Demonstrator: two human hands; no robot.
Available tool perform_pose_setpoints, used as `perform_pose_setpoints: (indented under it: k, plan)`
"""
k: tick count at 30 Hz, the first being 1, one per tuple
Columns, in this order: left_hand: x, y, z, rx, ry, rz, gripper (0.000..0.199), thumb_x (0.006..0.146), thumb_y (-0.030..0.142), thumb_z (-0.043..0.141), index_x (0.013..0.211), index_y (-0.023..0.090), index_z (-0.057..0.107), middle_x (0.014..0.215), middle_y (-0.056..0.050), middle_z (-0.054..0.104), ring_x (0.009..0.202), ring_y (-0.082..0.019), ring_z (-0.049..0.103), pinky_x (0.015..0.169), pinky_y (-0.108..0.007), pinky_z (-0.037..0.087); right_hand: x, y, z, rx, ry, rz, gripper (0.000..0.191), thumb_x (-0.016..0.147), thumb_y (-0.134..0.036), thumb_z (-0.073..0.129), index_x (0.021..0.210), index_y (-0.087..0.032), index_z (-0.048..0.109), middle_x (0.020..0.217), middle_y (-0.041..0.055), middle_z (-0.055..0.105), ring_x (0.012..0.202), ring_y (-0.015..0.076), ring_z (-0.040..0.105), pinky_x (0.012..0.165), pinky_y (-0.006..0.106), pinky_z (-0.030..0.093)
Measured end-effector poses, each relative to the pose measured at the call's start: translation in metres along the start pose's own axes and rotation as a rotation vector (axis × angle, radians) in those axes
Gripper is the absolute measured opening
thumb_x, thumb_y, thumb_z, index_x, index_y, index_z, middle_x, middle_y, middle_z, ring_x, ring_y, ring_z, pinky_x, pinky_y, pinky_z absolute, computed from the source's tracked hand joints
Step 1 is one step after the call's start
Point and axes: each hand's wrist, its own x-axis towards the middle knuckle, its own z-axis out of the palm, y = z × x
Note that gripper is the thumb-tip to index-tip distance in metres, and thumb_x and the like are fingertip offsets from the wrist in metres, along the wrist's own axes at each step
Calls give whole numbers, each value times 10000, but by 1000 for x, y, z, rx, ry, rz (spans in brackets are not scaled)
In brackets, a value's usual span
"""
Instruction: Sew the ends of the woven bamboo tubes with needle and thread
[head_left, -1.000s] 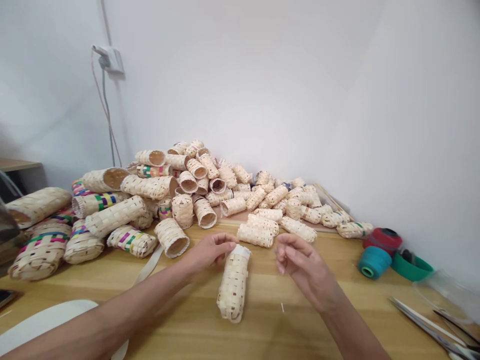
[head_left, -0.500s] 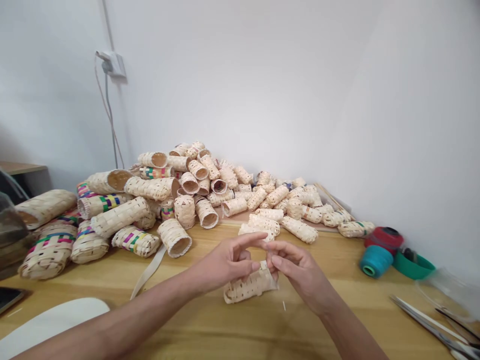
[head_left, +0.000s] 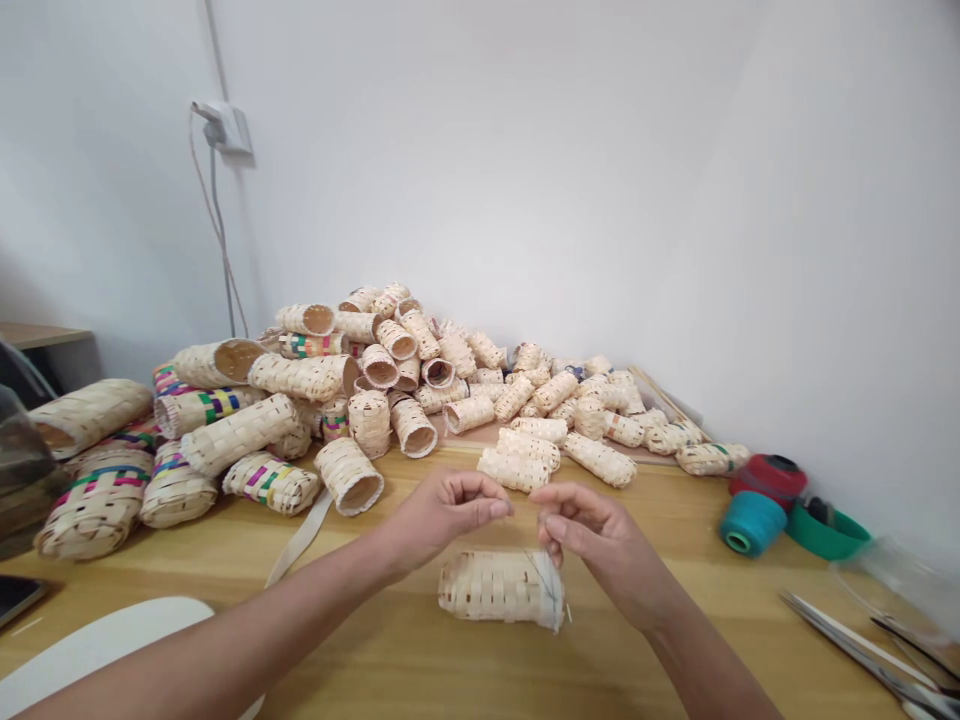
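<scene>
A small woven basket (head_left: 491, 587) of pale strips lies on its side on the wooden table, below both hands. White cloth edging covers its right end, where a thin dark thread (head_left: 553, 592) shows. My left hand (head_left: 456, 515) is closed in a pinch above the basket, thumb against forefinger. Facing it, my right hand (head_left: 589, 530) pinches too, just above the edged end, with the fingers curled. A narrow gap separates the two sets of fingertips. Whatever they hold is too fine to make out.
Many woven baskets (head_left: 367, 425) are heaped along the wall, some with coloured bands. At right are a teal thread spool (head_left: 754, 522), a red spool (head_left: 769, 478), a green bowl (head_left: 829, 533) and scissors (head_left: 847, 635). A white oval piece (head_left: 112, 645) lies at left.
My hands were touching at the fingertips; now the left has drawn away to the left. The basket has turned level and lies apart from the left fingers, its edged end in fuller view.
</scene>
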Motion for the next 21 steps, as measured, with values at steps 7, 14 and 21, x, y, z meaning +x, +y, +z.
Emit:
perform_pose_setpoints:
  k: [7,14,21]
  plan:
    - [7,-8,-12,-58,65,48,288,728,411,727,702,130,668,561,48,452,514,-70,335,510,-212,251,1,-4,-6,47,114,-57,207,835,-330,695,1022,-241,700,743,-9,597,626,100,512,605,230,446]
    - [8,-14,-15,-308,-62,-14,247,781,373,696,804,131,651,668,-16,607,466,-65,436,404,-185,233,1,-13,-4,150,297,-38,305,744,-341,763,1027,-242,702,727,21,580,750,165,570,421,162,351]
    - [9,-15,-16,-359,-65,-47,280,780,364,715,741,142,550,629,14,597,463,-52,482,442,-162,327,3,-10,-12,241,248,73,317,726,-349,779,1005,-209,720,696,-9,558,529,70,444,426,162,354]
